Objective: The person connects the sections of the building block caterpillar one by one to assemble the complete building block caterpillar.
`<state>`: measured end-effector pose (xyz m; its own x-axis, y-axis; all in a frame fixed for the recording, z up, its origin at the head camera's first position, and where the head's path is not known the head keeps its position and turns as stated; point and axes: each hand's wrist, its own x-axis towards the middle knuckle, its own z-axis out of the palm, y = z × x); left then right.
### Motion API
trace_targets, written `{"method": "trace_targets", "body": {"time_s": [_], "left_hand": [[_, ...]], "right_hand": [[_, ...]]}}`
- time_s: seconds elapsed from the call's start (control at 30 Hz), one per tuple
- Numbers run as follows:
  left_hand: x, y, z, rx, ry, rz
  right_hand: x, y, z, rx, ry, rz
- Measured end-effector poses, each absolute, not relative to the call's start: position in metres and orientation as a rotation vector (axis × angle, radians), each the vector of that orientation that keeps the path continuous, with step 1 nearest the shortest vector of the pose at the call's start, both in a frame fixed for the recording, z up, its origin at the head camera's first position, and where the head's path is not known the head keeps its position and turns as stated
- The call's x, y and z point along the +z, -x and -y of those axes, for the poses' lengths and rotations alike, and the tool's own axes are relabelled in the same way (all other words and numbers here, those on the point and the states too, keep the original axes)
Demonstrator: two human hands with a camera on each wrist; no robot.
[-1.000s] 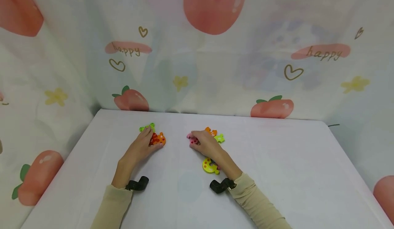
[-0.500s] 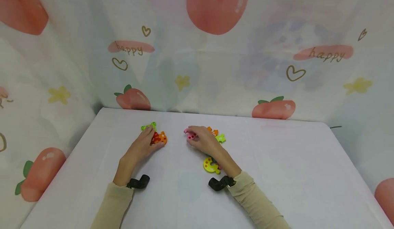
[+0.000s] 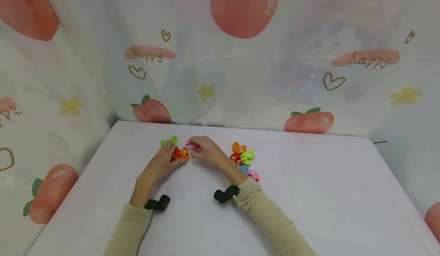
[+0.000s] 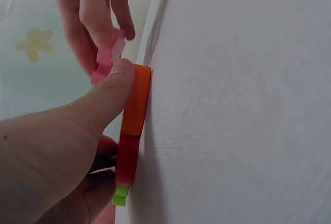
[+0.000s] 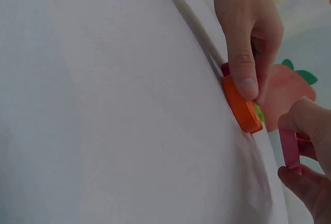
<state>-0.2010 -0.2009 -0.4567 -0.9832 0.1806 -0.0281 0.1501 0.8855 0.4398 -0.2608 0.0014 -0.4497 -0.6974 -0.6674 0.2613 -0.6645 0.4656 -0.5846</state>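
Observation:
My left hand (image 3: 159, 162) rests over a small row of joined puzzle pieces at the left of the table, thumb at the orange piece (image 3: 183, 154) and fingers by the others. The red piece (image 4: 128, 159) sits between the orange one and the green piece (image 3: 165, 142), partly hidden by the fingers. Just to the right, my right hand (image 3: 209, 152) pinches a pink puzzle piece (image 3: 194, 148) with darker spots between thumb and fingers. In the right wrist view that pink piece (image 5: 289, 149) is held on edge, a short gap from the orange piece (image 5: 240, 105).
Several more puzzle pieces lie right of centre: an orange one (image 3: 238, 148), a light green one (image 3: 247, 157), a blue one (image 3: 243, 169) and a pink one (image 3: 254, 175). My right forearm partly covers this group. The white table (image 3: 309, 195) ends at a patterned cloth backdrop (image 3: 247, 88).
My right hand has carried the pink puzzle piece leftward from the right-hand group to beside the orange piece. My left hand stays on its joined pieces.

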Motion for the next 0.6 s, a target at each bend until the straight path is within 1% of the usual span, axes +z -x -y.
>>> {"method": "trace_targets", "body": {"time_s": [0.13, 0.37, 0.6], "left_hand": [[-0.458, 0.202, 0.201, 0.696, -0.298, -2.998], [-0.456, 0.204, 0.202, 0.698, -0.313, -2.984], [-0.457, 0.202, 0.204, 0.718, -0.302, -2.980]], "right_hand": [[-0.453, 0.265, 0.011, -1.009, 1.254, -2.693], [-0.456, 0.269, 0.020, -0.974, 1.180, -2.653], [-0.458, 0.273, 0.026, -0.923, 1.222, -2.633]]}}
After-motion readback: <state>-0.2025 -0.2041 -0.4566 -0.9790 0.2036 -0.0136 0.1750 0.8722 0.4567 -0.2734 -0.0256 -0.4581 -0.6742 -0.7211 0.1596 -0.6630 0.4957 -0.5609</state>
